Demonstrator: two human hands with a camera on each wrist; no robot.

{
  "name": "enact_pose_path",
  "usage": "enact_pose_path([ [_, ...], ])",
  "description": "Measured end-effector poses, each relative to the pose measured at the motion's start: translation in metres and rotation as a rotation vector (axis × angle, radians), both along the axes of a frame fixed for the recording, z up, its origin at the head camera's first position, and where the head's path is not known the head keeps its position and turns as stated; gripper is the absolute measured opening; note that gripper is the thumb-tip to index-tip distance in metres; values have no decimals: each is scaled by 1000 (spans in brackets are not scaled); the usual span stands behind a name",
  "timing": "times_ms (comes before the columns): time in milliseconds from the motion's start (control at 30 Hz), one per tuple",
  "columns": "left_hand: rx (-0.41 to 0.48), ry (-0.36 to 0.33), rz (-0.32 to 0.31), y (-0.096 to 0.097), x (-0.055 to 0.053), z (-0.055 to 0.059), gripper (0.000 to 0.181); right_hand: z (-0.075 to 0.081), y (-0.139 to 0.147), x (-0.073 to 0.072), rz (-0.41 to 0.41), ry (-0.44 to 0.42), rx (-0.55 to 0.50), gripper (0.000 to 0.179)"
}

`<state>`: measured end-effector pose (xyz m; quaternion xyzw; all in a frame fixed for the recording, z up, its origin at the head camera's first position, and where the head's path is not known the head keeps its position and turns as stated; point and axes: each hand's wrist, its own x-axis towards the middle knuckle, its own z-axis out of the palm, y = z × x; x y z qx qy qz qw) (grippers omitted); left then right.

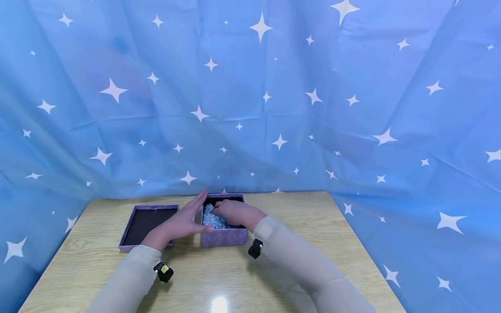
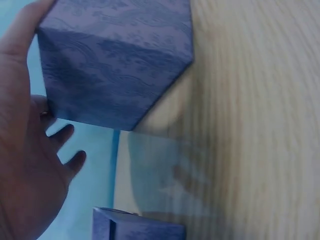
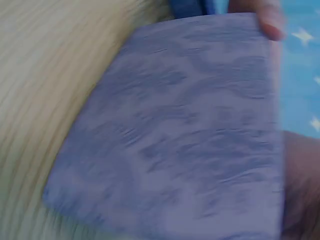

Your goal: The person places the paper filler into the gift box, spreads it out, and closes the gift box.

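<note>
A purple patterned box (image 1: 224,238) stands without its lid near the table's back edge, dark inside. Pale blue, shredded-looking filling (image 1: 213,219) lies in it. My left hand (image 1: 182,222) is at the box's left side, fingers extended along it and thumb at the front rim; in the left wrist view, some fingers stand apart from the wall. My right hand (image 1: 236,214) reaches over the right side into the box. Its fingers are down at the filling, largely hidden, and I cannot tell whether they grip any. The right wrist view is mostly filled by the box wall (image 3: 175,125).
Left of the box lies a shallow purple lid (image 1: 150,221) with its black inside facing up, partly behind my left forearm. Behind the pale wooden table (image 1: 289,208) hangs a blue curtain (image 1: 242,87) with white stars. Each wrist carries a small black camera.
</note>
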<state>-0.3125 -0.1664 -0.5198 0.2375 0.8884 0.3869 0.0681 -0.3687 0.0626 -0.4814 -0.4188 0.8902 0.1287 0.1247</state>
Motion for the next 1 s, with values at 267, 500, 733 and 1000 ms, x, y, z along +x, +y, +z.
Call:
enact_pose_path([
  [267, 41, 19, -2, 3, -1, -5, 126, 36, 15, 0, -73, -238, -278, 74],
  [500, 55, 13, 6, -1, -1, -7, 125, 24, 5, -6, -28, -295, -367, 69],
  [733, 51, 29, -18, -2, -3, -12, 124, -10, -11, -7, -20, -172, -181, 60],
  [1000, 61, 12, -7, -4, -1, -7, 124, 10, 1, -10, -30, -235, -343, 61],
])
